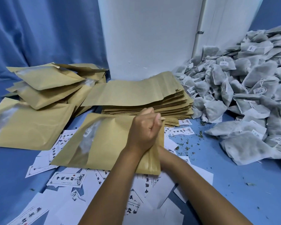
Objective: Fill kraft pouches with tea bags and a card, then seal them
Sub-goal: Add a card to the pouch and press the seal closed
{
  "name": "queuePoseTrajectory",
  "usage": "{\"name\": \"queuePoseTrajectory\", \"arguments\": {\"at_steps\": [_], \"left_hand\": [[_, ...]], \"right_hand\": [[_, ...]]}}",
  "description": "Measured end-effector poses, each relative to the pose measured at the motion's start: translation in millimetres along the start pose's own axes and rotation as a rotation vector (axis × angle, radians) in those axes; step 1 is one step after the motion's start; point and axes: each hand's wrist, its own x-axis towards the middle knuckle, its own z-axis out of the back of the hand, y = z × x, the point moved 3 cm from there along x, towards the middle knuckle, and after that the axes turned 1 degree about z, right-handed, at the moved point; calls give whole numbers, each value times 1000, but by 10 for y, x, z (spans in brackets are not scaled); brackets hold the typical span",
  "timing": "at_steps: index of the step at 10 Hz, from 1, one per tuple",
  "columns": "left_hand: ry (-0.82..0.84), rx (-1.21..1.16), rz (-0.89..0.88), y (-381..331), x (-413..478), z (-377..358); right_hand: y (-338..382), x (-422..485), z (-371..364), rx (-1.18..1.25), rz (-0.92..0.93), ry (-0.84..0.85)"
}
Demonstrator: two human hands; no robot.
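Head view: I see my left hand (143,127) clenched, pinching the pouch (107,143) edge; right hand is hidden behind it, grip unclear; tea bags (243,98) lie right.

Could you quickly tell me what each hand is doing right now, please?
Left hand: fingers curled, pinching the pouch along its right edge.
Right hand: hidden under the left hand and pouch; cannot be told.

Hands (146,127) on kraft pouch (107,143)
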Motion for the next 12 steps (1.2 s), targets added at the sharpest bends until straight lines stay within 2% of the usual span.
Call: {"name": "queuePoseTrajectory", "arguments": {"at_steps": [1, 2, 3, 4, 5, 6, 7, 8, 9, 10, 11, 12], "left_hand": [[36, -11, -47, -52, -27, -30], [19, -12, 17, 17, -24, 40], [9, 13, 53, 79, -53, 64], [9, 38, 97, 84, -70, 83], [38, 42, 83, 31, -53, 69], [191, 68, -61, -5, -78, 13], [385, 101, -49, -35, -148, -83], [278, 145, -49, -83, -92, 6], [0, 376, -102, -12, -4, 198], [-234, 308, 190, 80, -29, 303], [-258, -187, 640, 171, -42, 204], [-50, -297, 1042, 240, -122, 4]], "right_hand": [[101, 21, -196, 234, -144, 110], [411, 212, 148, 174, -88, 55], [260, 210, 454, 383, -40, -282], [27, 105, 680, 395, -225, -643], [72, 164, 516, 751, -321, -370], [166, 252, 321, 946, -406, -261], [140, 238, 277, 1001, -517, -331], [195, 235, 412, 1231, -389, -368], [263, 194, 661, 1549, -248, -370], [162, 83, 916, 1743, -203, -466], [72, -4, 1017, 1922, -183, -563], [-36, 29, 1020, 2070, -131, -697]]}}
